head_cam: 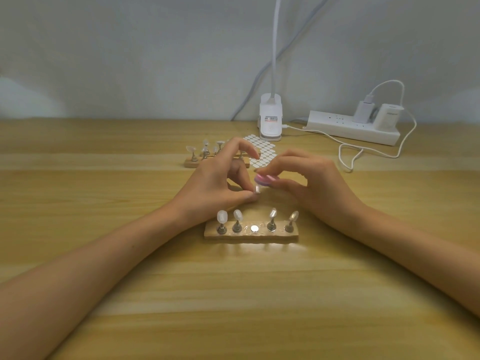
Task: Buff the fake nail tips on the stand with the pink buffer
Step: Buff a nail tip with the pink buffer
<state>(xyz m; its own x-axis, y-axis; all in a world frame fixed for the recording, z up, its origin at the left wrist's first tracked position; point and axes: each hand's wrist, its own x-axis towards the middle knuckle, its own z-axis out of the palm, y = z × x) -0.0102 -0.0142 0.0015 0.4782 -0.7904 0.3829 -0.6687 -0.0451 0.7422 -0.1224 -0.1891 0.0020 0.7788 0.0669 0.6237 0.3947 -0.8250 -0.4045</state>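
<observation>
Working at the middle of the counter, I have the wooden stand nearest me, four nail tips upright on it and its middle magnet bare. Just beyond, my left grip pinches the fifth tip, and my right grip curls round the pink buffer, which touches it. Buffing seems to be under way. Next I should reseat this tip and lift another.

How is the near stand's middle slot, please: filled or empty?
Empty: only a bare metal disc shows there on the stand.
</observation>
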